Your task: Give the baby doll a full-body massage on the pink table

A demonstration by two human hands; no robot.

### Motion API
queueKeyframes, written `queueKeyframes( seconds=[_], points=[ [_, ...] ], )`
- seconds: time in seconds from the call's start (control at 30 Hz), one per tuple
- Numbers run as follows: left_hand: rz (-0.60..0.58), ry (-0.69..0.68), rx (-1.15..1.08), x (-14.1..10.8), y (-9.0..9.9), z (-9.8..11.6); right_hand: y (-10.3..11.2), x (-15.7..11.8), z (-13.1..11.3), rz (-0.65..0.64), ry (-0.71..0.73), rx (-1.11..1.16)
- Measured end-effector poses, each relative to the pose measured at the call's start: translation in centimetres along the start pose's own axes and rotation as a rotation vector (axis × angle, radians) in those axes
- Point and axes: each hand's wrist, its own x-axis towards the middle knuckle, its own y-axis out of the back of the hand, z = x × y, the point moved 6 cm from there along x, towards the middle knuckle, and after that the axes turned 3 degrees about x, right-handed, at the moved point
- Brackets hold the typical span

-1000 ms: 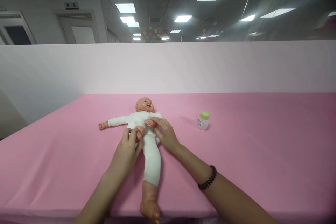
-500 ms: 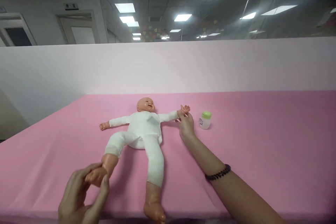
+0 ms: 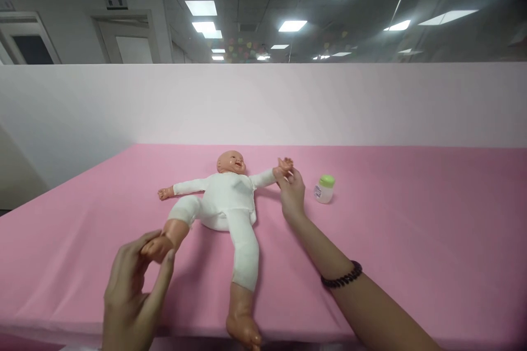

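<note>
A baby doll (image 3: 226, 203) in a white bodysuit lies on its back, its vinyl head at the far end. My left hand (image 3: 132, 290) is shut on the doll's bare foot (image 3: 158, 247), holding that bent leg out to the left. My right hand (image 3: 291, 194) pinches the doll's small hand (image 3: 284, 164) at the end of its outstretched arm. The doll's other leg lies straight, its foot (image 3: 242, 329) at the table's near edge. A small white jar with a green lid (image 3: 325, 190) stands just right of my right hand.
A pink cloth covers the table (image 3: 411, 230). A pale pink partition (image 3: 263, 104) rises along its far edge, with a glass panel, ceiling lights and doorways beyond. A dark beaded bracelet (image 3: 341, 274) circles my right wrist.
My hands have moved off the doll's middle. The left has carried one leg out to the left, and the right has drawn one arm out to the right. The view has shifted slightly.
</note>
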Motion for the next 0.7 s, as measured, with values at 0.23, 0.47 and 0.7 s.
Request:
queueKeyframes(
  seconds=[0.23,0.47,0.7],
  points=[
    [-0.333,-0.174,-0.085,2.9,-7.2,4.6,-5.8,-6.0,-1.2,-0.544,0.44,-0.465],
    [-0.305,-0.167,-0.135,1.5,-8.7,3.3,-5.6,-6.0,-0.5,-0.56,0.379,-0.457],
    [0.024,0.128,-0.307,0.7,-2.1,0.6,-2.1,-1.6,-0.7,-0.11,0.093,-0.032]
  ],
)
